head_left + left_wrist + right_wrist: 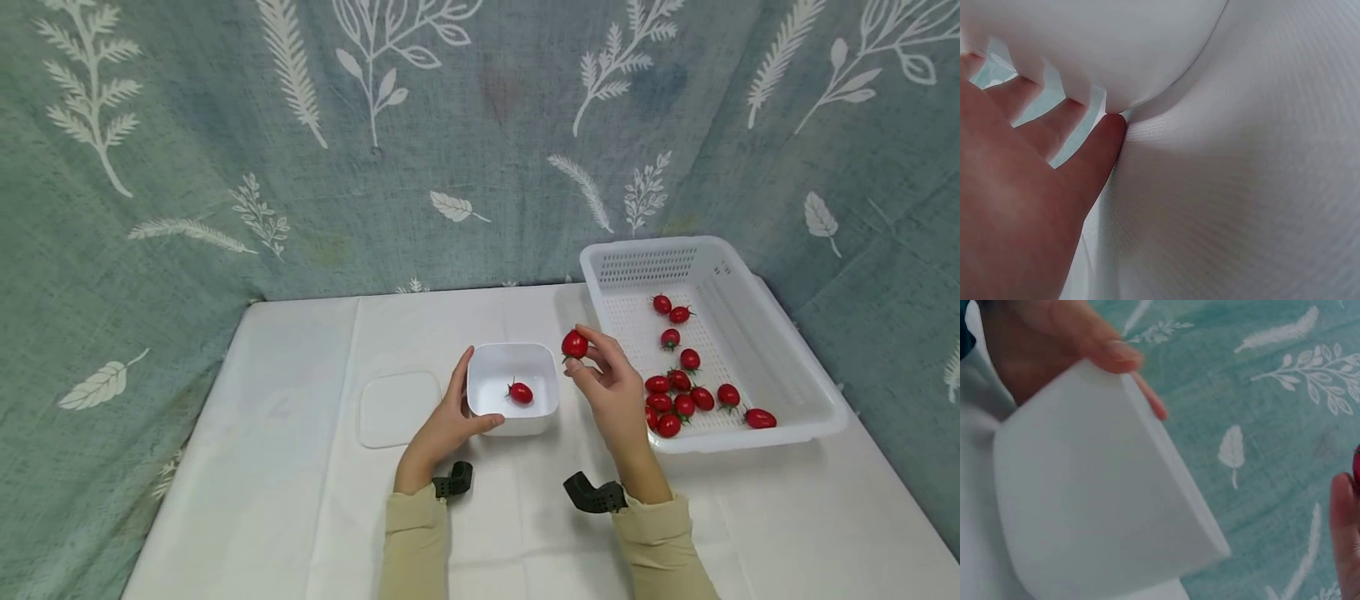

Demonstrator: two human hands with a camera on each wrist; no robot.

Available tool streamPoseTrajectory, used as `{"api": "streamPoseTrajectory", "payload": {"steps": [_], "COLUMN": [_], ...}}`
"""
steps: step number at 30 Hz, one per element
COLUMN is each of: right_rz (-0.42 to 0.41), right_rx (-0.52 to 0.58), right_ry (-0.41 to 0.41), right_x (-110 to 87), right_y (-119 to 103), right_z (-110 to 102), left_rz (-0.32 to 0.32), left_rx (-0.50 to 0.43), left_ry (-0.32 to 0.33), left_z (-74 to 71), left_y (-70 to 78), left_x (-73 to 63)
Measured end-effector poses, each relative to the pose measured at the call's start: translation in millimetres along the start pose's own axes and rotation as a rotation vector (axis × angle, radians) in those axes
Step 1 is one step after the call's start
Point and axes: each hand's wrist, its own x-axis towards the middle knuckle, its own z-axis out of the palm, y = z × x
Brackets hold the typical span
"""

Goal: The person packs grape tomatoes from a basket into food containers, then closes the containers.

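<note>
My left hand [442, 429] grips a small white square container [517, 427], thumb over the front corner of its rim and fingers along the left side. Inside the container lies one red cherry tomato [520, 393]. In the left wrist view, fingertips of the left hand [1029, 169] rest against the container wall [1104, 50], low near the tablecloth. Just right of the container and above the table, my right hand [618, 396] pinches another cherry tomato [574, 344] between thumb and fingers. Only a sliver of that tomato [1357, 465] shows in the right wrist view.
A white perforated basket [787, 367] stands at the right with several cherry tomatoes [702, 398] in it. Left of the container, a flat translucent lid [390, 410] lies on the white tablecloth [300, 467]. A green leaf-patterned curtain [450, 150] hangs behind the table.
</note>
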Motion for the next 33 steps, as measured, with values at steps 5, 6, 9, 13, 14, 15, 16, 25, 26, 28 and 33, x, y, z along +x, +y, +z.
{"api": "streamPoseTrajectory", "payload": {"steps": [5,6,9,13,14,15,16,25,26,28,33], "right_rz": [-0.074,-0.085,-0.115,-0.167,-0.174,-0.174,-0.169,-0.107,-0.099,-0.081,-0.076], "right_rx": [-0.004,-0.017,-0.055,-0.118,-0.138,-0.159,-0.179,-0.236,-0.238,-0.243,-0.261], "right_ry": [0.018,0.016,0.016,0.036,0.041,0.047,0.054,0.105,0.108,0.108,0.103], "right_x": [-6.5,-7.8,-11.8,-15.3,-15.6,-16.0,-16.1,-15.4,-15.1,-14.8,-15.1], "right_y": [8.0,10.6,20.4,41.8,48.0,53.9,60.2,79.5,80.7,82.9,75.8], "right_z": [14.0,16.6,23.9,30.4,31.3,31.9,32.2,34.5,34.8,35.2,37.2], "left_rz": [-0.008,-0.01,-0.019,-0.02,-0.019,-0.02,-0.017,-0.01,-0.011,-0.013,-0.01], "left_rx": [0.021,0.026,0.045,0.038,0.034,0.029,0.022,0.02,0.025,0.028,0.042], "left_ry": [0.004,0.006,0.016,0.025,0.026,0.024,0.022,0.014,0.015,0.017,0.021], "left_z": [-1.1,-1.4,-1.5,-0.6,-0.3,-0.1,0.1,1.7,1.8,1.9,2.1], "left_y": [0.1,0.0,-0.2,0.2,0.3,0.2,0.2,1.1,1.0,0.9,0.8], "left_x": [-0.4,-0.7,-1.5,-2.3,-2.5,-2.6,-2.7,-2.4,-2.3,-2.0,-2.3]}}
